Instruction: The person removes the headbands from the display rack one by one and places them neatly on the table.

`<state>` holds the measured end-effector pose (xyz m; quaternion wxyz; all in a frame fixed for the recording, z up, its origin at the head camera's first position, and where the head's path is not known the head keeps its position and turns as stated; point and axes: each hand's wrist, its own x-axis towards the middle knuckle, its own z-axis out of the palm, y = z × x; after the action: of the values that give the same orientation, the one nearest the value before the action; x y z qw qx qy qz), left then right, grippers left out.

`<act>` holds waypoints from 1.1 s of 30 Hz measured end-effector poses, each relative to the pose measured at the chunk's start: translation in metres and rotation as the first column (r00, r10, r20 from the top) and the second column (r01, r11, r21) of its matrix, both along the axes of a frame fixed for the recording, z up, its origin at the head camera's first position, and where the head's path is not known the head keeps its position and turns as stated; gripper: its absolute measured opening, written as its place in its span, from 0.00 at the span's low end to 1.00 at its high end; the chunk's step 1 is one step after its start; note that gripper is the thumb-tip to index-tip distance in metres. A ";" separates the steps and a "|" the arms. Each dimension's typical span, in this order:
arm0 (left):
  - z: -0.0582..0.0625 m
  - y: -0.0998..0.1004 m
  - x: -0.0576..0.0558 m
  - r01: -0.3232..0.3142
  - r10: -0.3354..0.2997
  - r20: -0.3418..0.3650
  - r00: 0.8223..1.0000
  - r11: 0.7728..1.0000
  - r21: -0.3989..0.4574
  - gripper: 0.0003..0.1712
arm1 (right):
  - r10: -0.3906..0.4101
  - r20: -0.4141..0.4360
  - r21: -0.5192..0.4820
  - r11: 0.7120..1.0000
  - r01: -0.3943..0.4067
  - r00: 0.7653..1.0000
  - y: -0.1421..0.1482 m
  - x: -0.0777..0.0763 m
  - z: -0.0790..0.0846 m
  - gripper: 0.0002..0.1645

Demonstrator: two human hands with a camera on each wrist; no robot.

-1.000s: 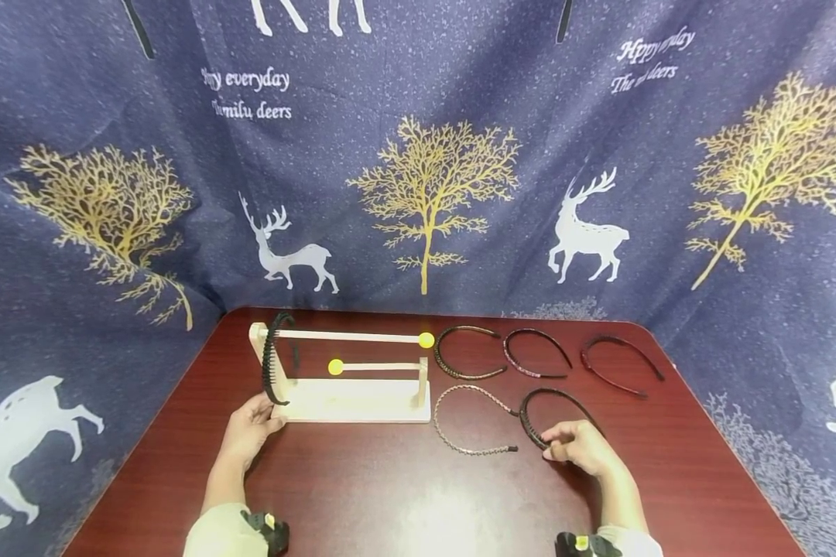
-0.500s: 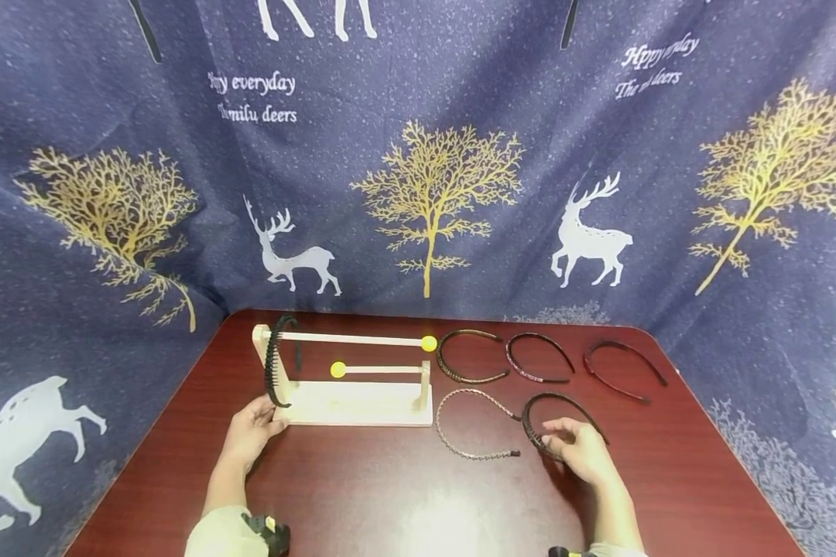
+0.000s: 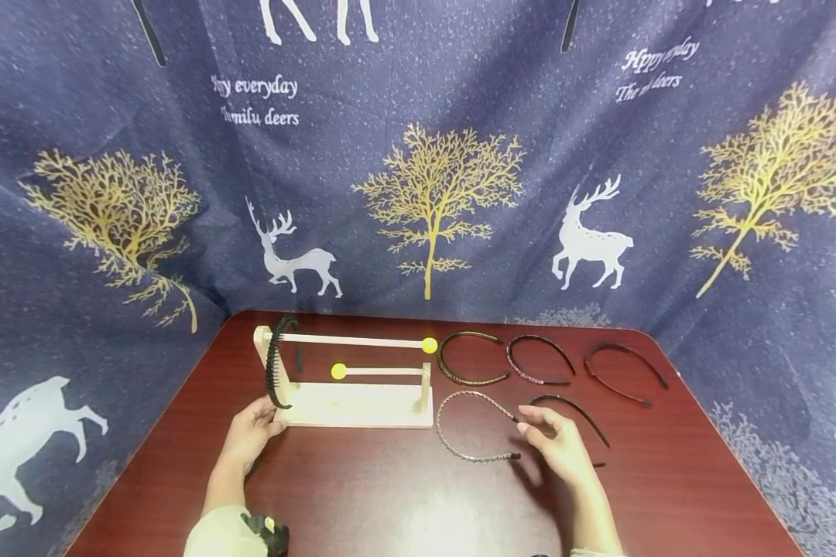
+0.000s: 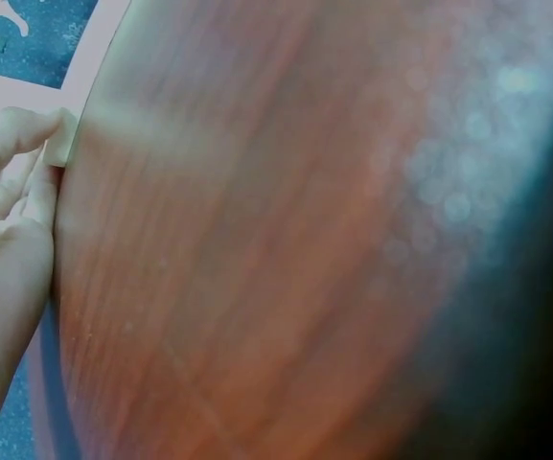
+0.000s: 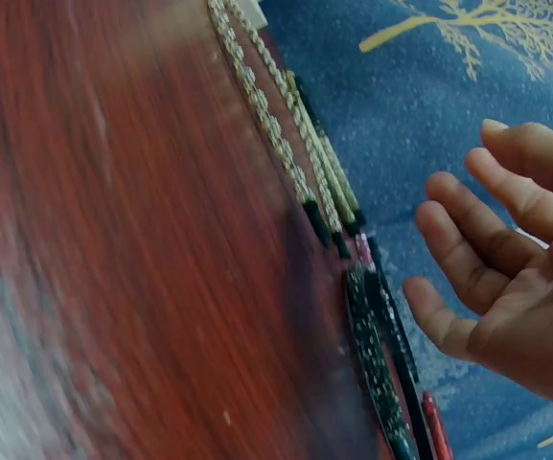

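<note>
My left hand (image 3: 247, 437) pinches the near left corner of a pale wooden stand (image 3: 362, 406), fingertips and thumb at its base edge. A black toothed headband (image 3: 273, 367) hangs on the stand's upper rod, at the left end. My right hand (image 3: 557, 445) hovers with spread, loosely bent fingers and holds nothing. Its fingertips overlap one dark end of a braided light headband (image 3: 474, 458) in the head view. Behind that hand lies a dark headband (image 3: 587, 418), partly hidden by it; its speckled band (image 5: 377, 364) shows in the right wrist view.
At the back right of the dark red table (image 3: 362, 495) lie a gold-patterned headband (image 3: 484, 383), a pink-studded one (image 3: 529, 377) and a red one (image 3: 609, 389). The stand's two rods end in yellow balls (image 3: 429, 346). A blue printed cloth (image 3: 418, 93) hangs behind.
My right hand has moved left from the dark headband toward the braided one, its fingers spreading apart. The left hand keeps its hold on the stand.
</note>
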<state>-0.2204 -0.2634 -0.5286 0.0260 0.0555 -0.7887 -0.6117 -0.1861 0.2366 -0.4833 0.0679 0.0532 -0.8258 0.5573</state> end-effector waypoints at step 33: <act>-0.007 0.000 -0.001 -0.015 0.014 -0.023 1.000 1.000 -0.020 0.30 | 0.433 -0.150 -0.135 0.882 -0.452 0.889 -0.111 -0.010 0.060 0.21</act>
<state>-0.2210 -0.2639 -0.5357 0.0398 0.0540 -0.7942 -0.6039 -0.1959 0.1260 -0.4234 -0.0095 0.2669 -0.7370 0.6209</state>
